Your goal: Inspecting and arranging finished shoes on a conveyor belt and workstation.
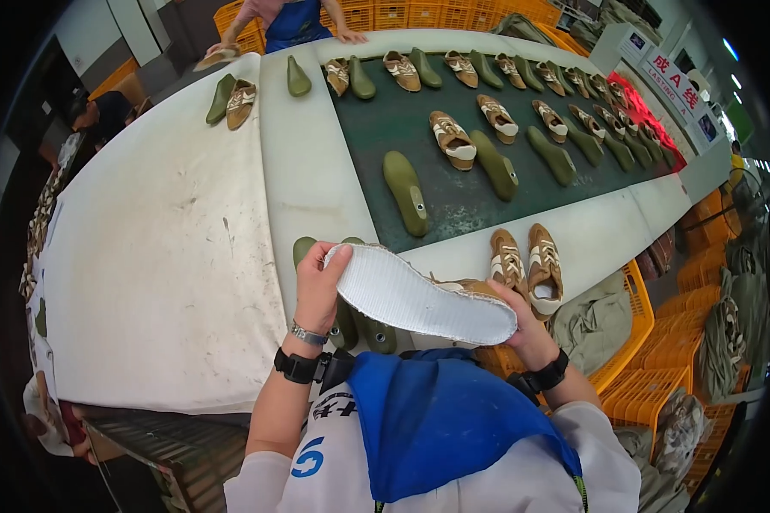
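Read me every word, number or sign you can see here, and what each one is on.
White sign board, right: large red characters and letters, readable, but I don't copy wording.
White shirt: a blue mark and black lettering; likewise not copied.
Dark squares on the board: too small to read.
Held shoe: none visible on its white underside.

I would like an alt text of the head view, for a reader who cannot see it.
A person's left hand and right hand hold a brown shoe piece, its white ribbed underside facing the camera. Beyond it, brown-and-white shoes and green shoe lasts lie in rows on a dark green surface.
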Available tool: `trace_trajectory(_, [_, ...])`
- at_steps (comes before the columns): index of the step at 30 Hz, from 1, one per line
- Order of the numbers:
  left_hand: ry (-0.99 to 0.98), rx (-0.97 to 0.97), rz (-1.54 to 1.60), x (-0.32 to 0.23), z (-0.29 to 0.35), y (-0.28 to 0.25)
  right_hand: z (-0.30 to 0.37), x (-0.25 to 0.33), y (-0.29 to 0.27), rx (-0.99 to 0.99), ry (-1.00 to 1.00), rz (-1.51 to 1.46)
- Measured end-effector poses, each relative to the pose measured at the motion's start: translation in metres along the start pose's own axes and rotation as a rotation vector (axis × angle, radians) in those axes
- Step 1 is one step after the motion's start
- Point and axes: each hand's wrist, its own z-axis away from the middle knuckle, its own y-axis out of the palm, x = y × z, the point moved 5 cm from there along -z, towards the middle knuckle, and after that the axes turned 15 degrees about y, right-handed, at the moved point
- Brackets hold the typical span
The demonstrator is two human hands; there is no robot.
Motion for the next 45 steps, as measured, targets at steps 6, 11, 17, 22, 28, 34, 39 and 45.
trace_trajectory(6, [-0.122,-0.099,0.198,0.029,-0.007,-0.024,-0.011,0.010,0.013,-0.072,-0.019,0.082])
trace_trajectory(11, [0.230,0.029,-0.685,0.030,-0.002,-0.054,-0.032,0.076,0.054,-0.064,-0.063,0.653])
trace_trajectory(17, [0.572,0.339,-1.372,0.050,0.040,-0.043,-0.143,0.152,0.080,-0.295,-0.203,1.248])
trace_trajectory(22, [0.594,0.260,-1.283,0.054,0.037,-0.047,-0.262,0.195,0.063,-0.660,-0.419,1.609])
trace_trajectory(28, [0.565,0.244,-1.252,0.054,0.034,-0.052,-0.347,0.203,0.029,-0.754,-0.473,1.715])
trace_trajectory(34, [0.580,0.245,-1.251,0.059,0.035,-0.057,-0.326,0.159,0.029,-0.403,-0.424,1.687])
trace_trajectory(39, [0.593,0.262,-1.240,0.059,0.038,-0.061,-0.284,0.151,0.014,-0.436,-0.368,1.769])
trace_trajectory(45, [0.588,0.267,-1.239,0.060,0.038,-0.064,-0.302,0.168,-0.002,-0.671,-0.231,1.272])
